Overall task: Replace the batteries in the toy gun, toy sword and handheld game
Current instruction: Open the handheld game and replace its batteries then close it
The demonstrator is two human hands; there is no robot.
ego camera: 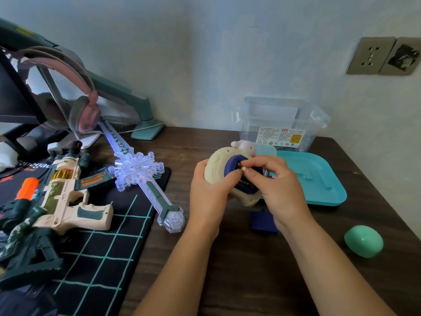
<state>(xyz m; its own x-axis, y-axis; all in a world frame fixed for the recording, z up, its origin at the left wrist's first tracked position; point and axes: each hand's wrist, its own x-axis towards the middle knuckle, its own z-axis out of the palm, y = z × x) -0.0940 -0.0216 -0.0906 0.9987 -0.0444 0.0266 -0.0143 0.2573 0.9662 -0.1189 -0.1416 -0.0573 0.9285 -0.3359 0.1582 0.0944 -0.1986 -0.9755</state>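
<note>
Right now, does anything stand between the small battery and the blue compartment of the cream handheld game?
Nothing visible does. The right hand pinches the small battery at the open dark blue compartment of the cream handheld game, which the left hand holds.

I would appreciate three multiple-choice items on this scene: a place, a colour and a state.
1. The cream rounded handheld game in the left hand has its battery slot: A covered; B open; C taped.
2. The dark blue battery cover lies: A on the game; B in a hand; C on the dark wooden desk.
3. The smooth egg-shaped object is: A mint green; B orange; C pink.
B, the right hand pinches a battery at the bare slot; C, it lies by the right wrist; A, its shell is mint.
</note>
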